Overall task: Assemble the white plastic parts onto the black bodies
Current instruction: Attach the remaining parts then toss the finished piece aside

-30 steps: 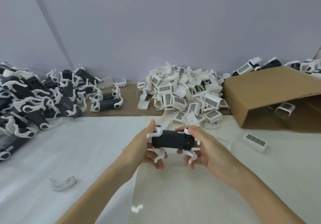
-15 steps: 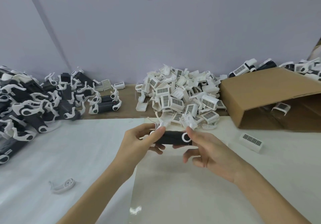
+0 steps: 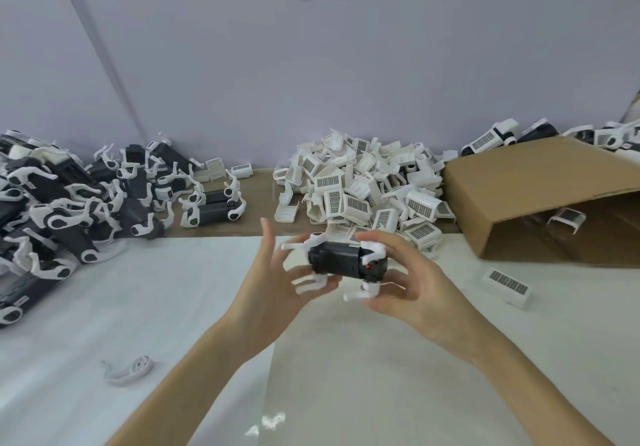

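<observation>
A black body (image 3: 341,261) with white folding arms hangs above the white table sheet (image 3: 173,307). My right hand (image 3: 412,286) grips its right end, index finger over the top and the other fingers curled underneath. My left hand (image 3: 273,279) is beside the left end with the thumb up and the fingers spread straight and blurred, near the left white arms (image 3: 298,248). A heap of white plastic parts (image 3: 363,196) with barcode labels lies just behind the hands.
A large pile of black bodies with white arms (image 3: 52,210) fills the left. A cardboard box (image 3: 519,196) lies on its side at the right. One labelled white part (image 3: 507,286) and a loose white arm piece (image 3: 128,371) lie on the sheet.
The black body has been turned and shifted right into my right hand. My left hand has released its grip on the left end and spread its fingers.
</observation>
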Demonstrator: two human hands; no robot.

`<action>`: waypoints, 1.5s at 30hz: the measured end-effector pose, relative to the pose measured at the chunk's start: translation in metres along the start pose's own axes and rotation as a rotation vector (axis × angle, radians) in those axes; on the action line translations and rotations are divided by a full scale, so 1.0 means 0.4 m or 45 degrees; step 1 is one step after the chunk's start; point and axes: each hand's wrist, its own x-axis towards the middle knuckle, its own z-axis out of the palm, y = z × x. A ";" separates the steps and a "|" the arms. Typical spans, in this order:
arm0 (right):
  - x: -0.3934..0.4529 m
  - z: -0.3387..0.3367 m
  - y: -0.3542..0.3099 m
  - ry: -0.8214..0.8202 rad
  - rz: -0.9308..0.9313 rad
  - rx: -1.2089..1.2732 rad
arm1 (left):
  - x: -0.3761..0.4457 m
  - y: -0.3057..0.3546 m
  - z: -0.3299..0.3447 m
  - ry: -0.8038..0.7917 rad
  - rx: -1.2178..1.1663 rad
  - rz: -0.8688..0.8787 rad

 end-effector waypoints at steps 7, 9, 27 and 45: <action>-0.003 0.048 0.008 0.019 -0.137 -0.143 | -0.001 -0.003 -0.013 0.086 0.128 0.078; 0.003 0.051 0.013 0.041 -0.057 0.221 | -0.003 0.005 -0.019 0.080 0.119 0.148; 0.002 0.058 0.047 0.165 -0.381 -0.237 | -0.020 0.012 -0.064 0.037 1.399 0.871; 0.042 -0.017 0.104 0.556 -0.061 -1.135 | -0.011 -0.007 -0.038 0.345 1.596 0.894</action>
